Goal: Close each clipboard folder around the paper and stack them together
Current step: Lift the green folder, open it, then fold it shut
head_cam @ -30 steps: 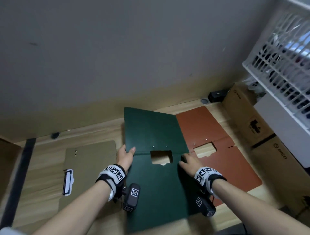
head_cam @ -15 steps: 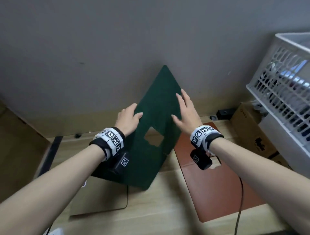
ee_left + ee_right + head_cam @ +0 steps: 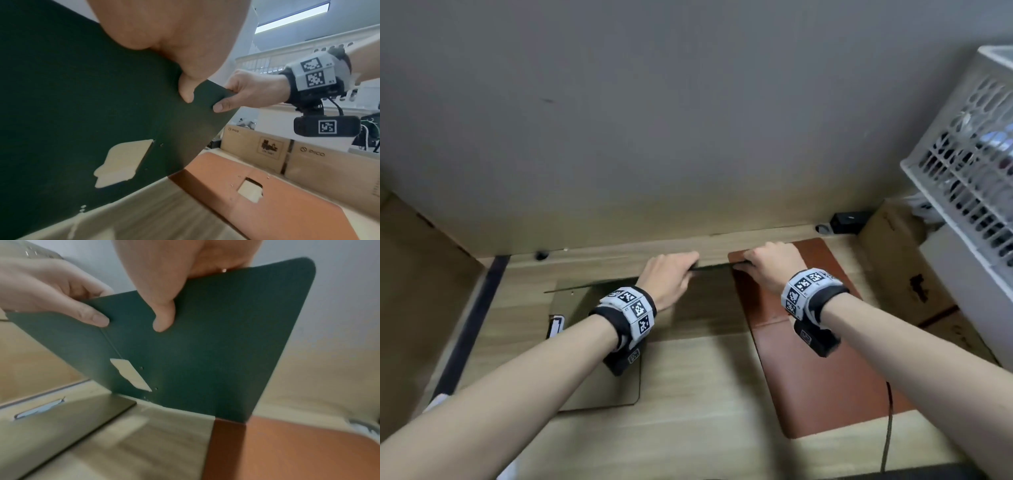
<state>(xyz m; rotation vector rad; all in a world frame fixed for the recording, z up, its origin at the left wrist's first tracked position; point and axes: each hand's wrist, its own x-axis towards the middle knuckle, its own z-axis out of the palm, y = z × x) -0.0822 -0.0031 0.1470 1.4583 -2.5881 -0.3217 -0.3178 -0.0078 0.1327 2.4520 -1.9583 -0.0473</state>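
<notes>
Both hands hold the dark green folder (image 3: 712,268) above the table; it shows edge-on in the head view. My left hand (image 3: 671,274) grips its upper edge with the thumb (image 3: 186,91) on the near face. My right hand (image 3: 767,263) grips the same edge a little to the right, thumb (image 3: 164,318) on the green folder (image 3: 205,345). The folder is spread open, and its crease and cut-out window show in the wrist views. An olive folder (image 3: 571,308) with a metal clip (image 3: 555,327) lies flat on the left. A brown folder (image 3: 818,394) lies open flat on the right.
A white plastic basket (image 3: 969,171) overhangs cardboard boxes (image 3: 893,267) on the right. A black adapter (image 3: 847,219) sits at the back by the grey wall. A cable (image 3: 887,428) runs across the brown folder's near end. Bare wooden tabletop (image 3: 705,394) lies between the two flat folders.
The green folder lay open flat on the table, was then lifted upright, and now hangs edge-on to the head camera. Both hands went from flat on it to gripping its edge.
</notes>
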